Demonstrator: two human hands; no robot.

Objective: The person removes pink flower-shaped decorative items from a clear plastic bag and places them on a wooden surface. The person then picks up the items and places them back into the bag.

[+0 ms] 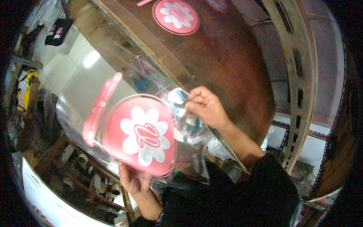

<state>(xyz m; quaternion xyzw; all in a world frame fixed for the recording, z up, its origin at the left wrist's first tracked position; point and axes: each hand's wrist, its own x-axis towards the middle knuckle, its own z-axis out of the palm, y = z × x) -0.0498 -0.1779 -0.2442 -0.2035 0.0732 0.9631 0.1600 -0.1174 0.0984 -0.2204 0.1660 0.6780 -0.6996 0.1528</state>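
Observation:
A clear, glossy plastic sheet [72, 104] is held up in front of me, tilted, with the floor showing through it. On it are a pink round print [113, 134] with a white flower and a curved pink strip [99, 108]. My left hand [134, 179] grips the sheet's near edge just below the round print, its fingers partly behind the plastic. My right hand [206, 108] pinches the sheet's right side with thumb and fingers, beside a small ridged edge. Crumpled clear plastic with blue and white patches [189, 123] shows under that hand.
A brown tabletop [230, 64] lies beyond my right hand, bearing another pink disc [176, 17] with a white flower. A slotted metal post [300, 87] rises at the right. Rolls and clutter [98, 185] fill a shelf at lower left. Tiled floor [70, 60] shows at left.

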